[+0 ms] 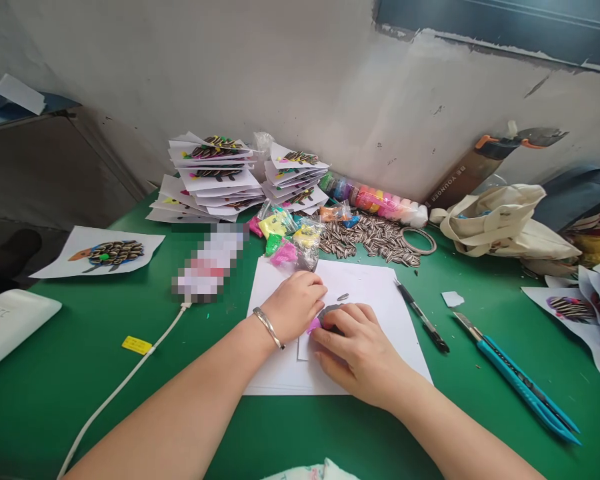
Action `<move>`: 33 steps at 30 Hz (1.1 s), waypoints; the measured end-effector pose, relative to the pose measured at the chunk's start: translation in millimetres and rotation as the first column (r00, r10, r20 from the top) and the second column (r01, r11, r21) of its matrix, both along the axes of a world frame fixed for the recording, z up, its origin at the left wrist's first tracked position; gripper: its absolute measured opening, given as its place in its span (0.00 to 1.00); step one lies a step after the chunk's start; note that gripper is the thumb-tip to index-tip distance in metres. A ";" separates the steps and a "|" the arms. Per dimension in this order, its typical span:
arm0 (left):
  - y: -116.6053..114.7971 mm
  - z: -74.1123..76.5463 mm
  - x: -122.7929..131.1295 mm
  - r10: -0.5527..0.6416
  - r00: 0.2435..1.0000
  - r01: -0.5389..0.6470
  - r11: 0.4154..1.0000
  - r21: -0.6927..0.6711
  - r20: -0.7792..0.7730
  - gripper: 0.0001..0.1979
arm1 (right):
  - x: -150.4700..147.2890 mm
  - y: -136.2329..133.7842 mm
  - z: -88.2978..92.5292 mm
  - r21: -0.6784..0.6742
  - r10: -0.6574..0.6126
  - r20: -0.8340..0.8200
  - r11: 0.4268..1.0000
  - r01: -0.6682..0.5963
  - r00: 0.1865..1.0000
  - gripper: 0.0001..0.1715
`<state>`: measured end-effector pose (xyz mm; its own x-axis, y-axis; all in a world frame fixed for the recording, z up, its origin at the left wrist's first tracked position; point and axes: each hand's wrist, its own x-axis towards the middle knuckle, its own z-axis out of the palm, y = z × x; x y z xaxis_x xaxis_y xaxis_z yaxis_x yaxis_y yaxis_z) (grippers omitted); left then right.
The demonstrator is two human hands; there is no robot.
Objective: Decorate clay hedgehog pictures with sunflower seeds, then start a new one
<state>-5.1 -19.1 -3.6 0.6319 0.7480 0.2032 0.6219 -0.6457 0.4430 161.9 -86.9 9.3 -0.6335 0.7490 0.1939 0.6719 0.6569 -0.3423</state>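
A sheet of white paper (pixel 398 318) lies on the green table in front of me. A smaller white card (pixel 303 348) rests on it, with dark grey modelling clay (pixel 329 311) and a pink piece of clay (pixel 314 325) on top. My right hand (pixel 363 343) curls over the clay, fingers bent and pressing on it, hiding much of it. My left hand (pixel 300 305), with a silver bangle at the wrist, is closed beside the clay; its fingertips are hidden. A single sunflower seed (pixel 343 297) lies just beyond my right fingers.
Behind the paper are bagged clay (pixel 283 230), a heap of sunflower seeds (pixel 380 239) and stacked seed pictures (pixel 220 180). A pen (pixel 423 317) and a blue utility knife (pixel 523 380), blade showing, lie right. A white cable (pixel 125 383) runs along the left.
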 end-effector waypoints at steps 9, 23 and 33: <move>-0.9 -0.7 -0.6 0.000 1.000 0.000 1.000 0.001 0.014 0.08 | 3.3 5.3 1.3 -0.063 -0.050 -0.104 0.997 0.043 0.993 0.09; -0.3 -0.5 0.2 -0.002 1.000 0.002 1.000 0.009 0.023 0.09 | 1.5 3.7 -0.4 0.017 0.035 0.047 0.999 -0.036 0.998 0.16; -0.5 1.0 0.2 -0.008 1.000 0.008 1.000 0.007 0.015 0.08 | 11.6 5.1 4.2 0.023 -0.001 0.006 1.000 0.001 1.000 0.18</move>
